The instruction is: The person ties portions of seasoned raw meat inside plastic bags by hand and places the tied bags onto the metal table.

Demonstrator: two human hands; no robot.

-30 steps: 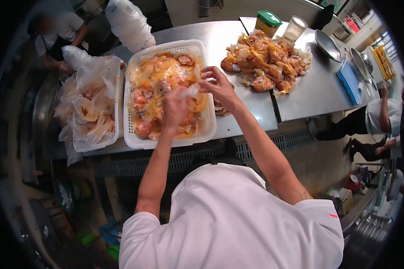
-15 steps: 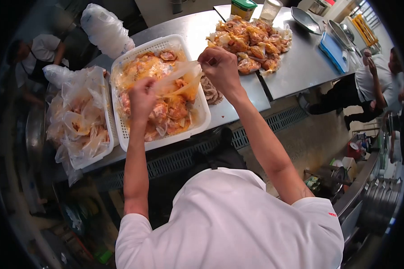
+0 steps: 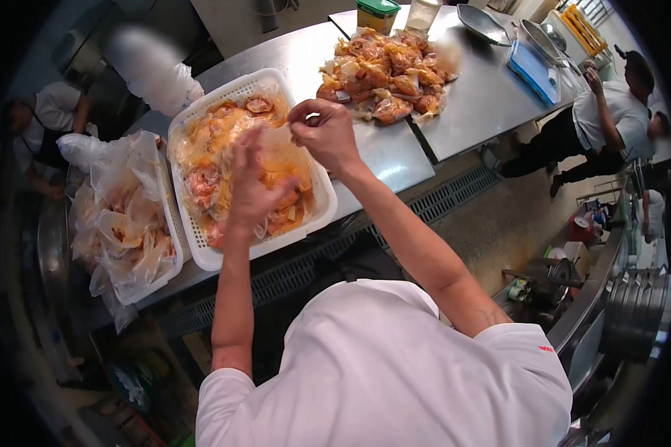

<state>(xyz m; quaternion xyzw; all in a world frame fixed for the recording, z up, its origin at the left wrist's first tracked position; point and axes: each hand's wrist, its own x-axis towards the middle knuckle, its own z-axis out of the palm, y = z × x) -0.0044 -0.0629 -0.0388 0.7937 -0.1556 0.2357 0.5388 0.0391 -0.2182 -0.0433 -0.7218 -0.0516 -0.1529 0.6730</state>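
Note:
My left hand (image 3: 259,179) hovers over a white perforated basket (image 3: 325,200), its fingers spread and nothing gripped in them. My right hand (image 3: 325,135) pinches the edge of a thin clear plastic bag (image 3: 279,137) between thumb and fingers, above the basket's right side. Orange-coated raw meat pieces (image 3: 205,182), which look like chicken, fill the basket, some under clear film. Both hands and the bag hide part of them.
Left of it stands a second white basket (image 3: 173,257) heaped with used-looking plastic bags (image 3: 127,223). Bagged meat (image 3: 384,71) is piled beyond my right hand. Behind are a green-lidded tub (image 3: 377,16), a metal tray (image 3: 484,26) and a blue board (image 3: 533,73). Other people (image 3: 611,123) stand nearby.
My left hand has let go of the plastic bag and opened. The right hand still pinches the bag. The view has shifted, so the baskets and pile appear farther left.

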